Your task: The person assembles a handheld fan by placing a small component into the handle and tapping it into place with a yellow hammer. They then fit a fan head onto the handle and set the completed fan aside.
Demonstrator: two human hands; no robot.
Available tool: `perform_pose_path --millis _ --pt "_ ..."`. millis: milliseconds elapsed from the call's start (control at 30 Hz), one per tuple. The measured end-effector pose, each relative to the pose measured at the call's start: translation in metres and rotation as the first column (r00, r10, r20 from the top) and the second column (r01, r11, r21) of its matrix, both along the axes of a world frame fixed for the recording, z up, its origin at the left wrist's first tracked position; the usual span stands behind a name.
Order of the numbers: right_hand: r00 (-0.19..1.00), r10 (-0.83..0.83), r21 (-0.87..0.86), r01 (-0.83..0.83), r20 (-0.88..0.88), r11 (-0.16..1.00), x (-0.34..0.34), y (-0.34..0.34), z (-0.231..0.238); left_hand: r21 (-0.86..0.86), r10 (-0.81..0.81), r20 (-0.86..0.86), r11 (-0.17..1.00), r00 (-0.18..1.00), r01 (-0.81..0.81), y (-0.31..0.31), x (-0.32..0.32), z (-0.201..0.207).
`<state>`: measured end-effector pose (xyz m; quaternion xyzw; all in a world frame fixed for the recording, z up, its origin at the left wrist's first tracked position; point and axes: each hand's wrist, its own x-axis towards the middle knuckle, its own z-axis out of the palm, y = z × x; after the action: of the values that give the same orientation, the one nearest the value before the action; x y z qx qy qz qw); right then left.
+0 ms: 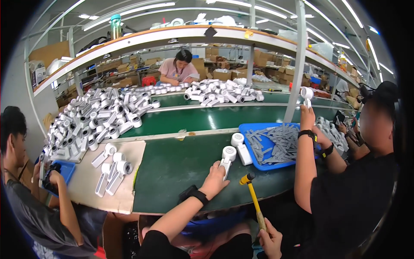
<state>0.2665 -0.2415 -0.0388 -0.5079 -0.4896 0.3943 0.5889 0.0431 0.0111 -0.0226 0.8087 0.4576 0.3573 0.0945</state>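
Note:
A white handheld fan (229, 153) lies on the green bench top, its round grille head pointing away from me. My left hand (214, 181) is closed over its handle and hides much of it. At the lower right, my right hand (271, 240) grips a hammer (254, 199) by the end of its yellow handle. The dark, yellow-marked hammer head is raised near the bench edge, to the right of the fan and apart from it. Just beyond the held fan, a second white fan (241, 149) rests against the blue tray's left side.
A blue tray (282, 164) holds many grey strip-shaped parts. Several white fans (113, 172) lie on cardboard (129, 203) at left, below a large heap (92, 116). Co-workers sit at left, right and across the belt (189, 118). A metal post (295, 82) stands beyond the tray.

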Motion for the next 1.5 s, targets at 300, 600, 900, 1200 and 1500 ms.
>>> perform_pose_path --millis 300,600,900,1200,1500 --pt "0.934 0.28 -0.039 -0.279 0.219 0.96 -0.034 0.033 0.017 -0.224 -0.044 0.14 0.972 0.989 0.075 -0.079 -0.128 0.018" --pt "0.841 0.321 0.132 -0.413 0.436 0.901 -0.073 0.058 0.049 0.044 0.218 0.084 0.974 0.972 -0.223 -0.095 -0.145 0.002" --pt "0.813 0.338 0.082 -0.423 0.473 0.903 -0.076 0.064 0.052 -0.049 0.241 0.121 0.97 0.963 -0.237 -0.094 -0.162 0.007" --pt "0.691 0.341 0.125 -0.53 0.637 0.839 -0.084 0.075 0.053 -0.143 0.256 0.223 0.963 0.941 -0.228 -0.091 -0.158 0.005" --pt "0.654 0.349 -0.003 -0.468 0.671 0.884 -0.088 0.071 0.058 -0.168 0.235 0.258 0.966 0.937 -0.196 -0.088 -0.162 0.002"
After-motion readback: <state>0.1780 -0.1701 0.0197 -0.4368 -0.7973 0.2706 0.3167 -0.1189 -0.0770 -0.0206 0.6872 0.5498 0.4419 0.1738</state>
